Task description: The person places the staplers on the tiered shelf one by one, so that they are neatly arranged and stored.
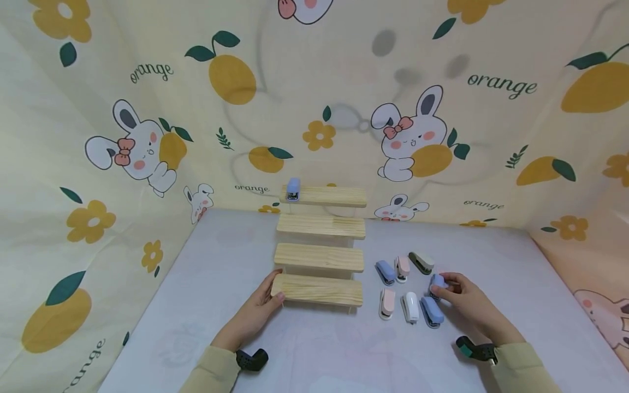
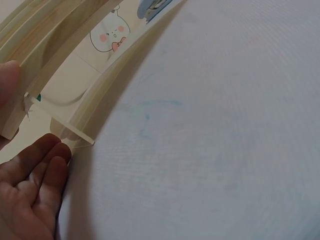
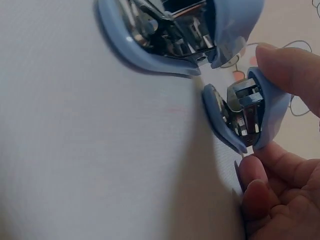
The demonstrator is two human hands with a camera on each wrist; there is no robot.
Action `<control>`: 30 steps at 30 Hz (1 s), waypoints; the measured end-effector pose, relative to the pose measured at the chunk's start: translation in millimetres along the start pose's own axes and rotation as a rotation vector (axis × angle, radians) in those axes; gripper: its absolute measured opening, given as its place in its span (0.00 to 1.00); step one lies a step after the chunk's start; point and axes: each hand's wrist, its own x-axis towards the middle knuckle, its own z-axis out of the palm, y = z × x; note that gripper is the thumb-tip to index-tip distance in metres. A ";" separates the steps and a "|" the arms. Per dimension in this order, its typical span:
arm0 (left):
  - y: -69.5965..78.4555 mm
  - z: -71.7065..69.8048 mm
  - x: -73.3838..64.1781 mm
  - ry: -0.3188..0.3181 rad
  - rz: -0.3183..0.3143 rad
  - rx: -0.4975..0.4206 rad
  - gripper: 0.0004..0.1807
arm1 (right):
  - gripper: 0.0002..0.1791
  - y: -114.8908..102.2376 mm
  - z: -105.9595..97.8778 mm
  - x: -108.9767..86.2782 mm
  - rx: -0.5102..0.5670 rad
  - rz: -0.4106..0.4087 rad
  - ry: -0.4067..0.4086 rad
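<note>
My left hand (image 1: 256,307) grips the left end of the lowest step of a four-step wooden display rack (image 1: 316,289), thumb along the front edge. In the left wrist view the other fingers (image 2: 55,172) curl beside a thin support under the board. On the right, my right hand (image 1: 464,297) pinches a small blue stapler (image 3: 272,110) between thumb and fingertips, its metal mouth facing the right wrist camera. Close by it lies another blue stapler (image 1: 432,311). A further blue stapler (image 1: 293,189) stands on the left end of the top step.
Around the right hand on the white tabletop (image 1: 314,349) lie a white stapler (image 1: 410,307), a pink stapler (image 1: 387,303), a second pink one, a blue stapler (image 1: 385,272) and a dark-and-white stapler (image 1: 421,263). A printed cloth wall (image 1: 344,71) rises behind the rack.
</note>
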 end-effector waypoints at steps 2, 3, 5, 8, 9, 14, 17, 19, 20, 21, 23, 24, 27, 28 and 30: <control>-0.7 -0.5 0.2 0.001 0.000 -0.002 0.36 | 0.50 -0.9 0.0 -0.4 -0.002 0.004 0.009; -1.1 -0.6 0.4 0.002 0.001 -0.003 0.36 | 0.50 -0.9 0.1 -0.3 0.000 0.004 0.013; -2.1 -0.5 0.9 0.006 0.002 0.000 0.36 | 0.51 -0.7 0.0 -0.3 -0.005 0.005 0.023; -4.7 -0.1 2.4 0.013 -0.002 -0.006 0.36 | 0.51 1.0 -0.9 -0.2 -0.012 0.004 0.036; -5.1 0.2 2.6 0.016 -0.005 -0.007 0.36 | 0.51 1.6 -1.5 -0.3 -0.009 0.006 0.044; 4.9 2.0 -1.9 0.023 -0.015 -0.003 0.35 | 0.51 0.8 -6.3 -4.0 0.022 -0.008 0.078; 14.4 4.0 -6.1 0.027 0.000 -0.004 0.35 | 0.50 -4.2 -11.7 -7.7 0.037 -0.032 0.100; 14.0 4.2 -5.7 0.028 0.003 -0.012 0.35 | 0.50 -9.4 -16.0 -10.7 0.026 -0.054 0.119; 11.2 3.9 -4.4 0.027 0.002 -0.016 0.35 | 0.50 -12.5 -18.0 -12.4 0.020 -0.067 0.128; 8.0 3.5 -2.8 0.026 0.002 -0.021 0.36 | 0.50 -15.8 -19.7 -14.1 0.015 -0.081 0.136; 3.1 2.7 -0.5 0.023 -0.004 -0.031 0.36 | 0.49 -23.4 -23.2 -17.5 0.001 -0.110 0.152; 0.5 2.3 0.6 0.021 -0.005 -0.034 0.36 | 0.49 -27.5 -24.8 -19.4 -0.003 -0.126 0.159; -2.4 1.8 1.7 0.016 -0.002 -0.036 0.36 | 0.46 -41.3 -28.7 -24.6 -0.003 -0.166 0.173; -2.6 1.8 1.6 0.014 -0.002 -0.037 0.36 | 0.46 -46.3 -29.7 -26.4 -0.006 -0.179 0.177; -4.0 1.5 2.2 0.010 -0.002 -0.033 0.37 | 0.45 -56.7 -30.6 -29.7 -0.009 -0.204 0.186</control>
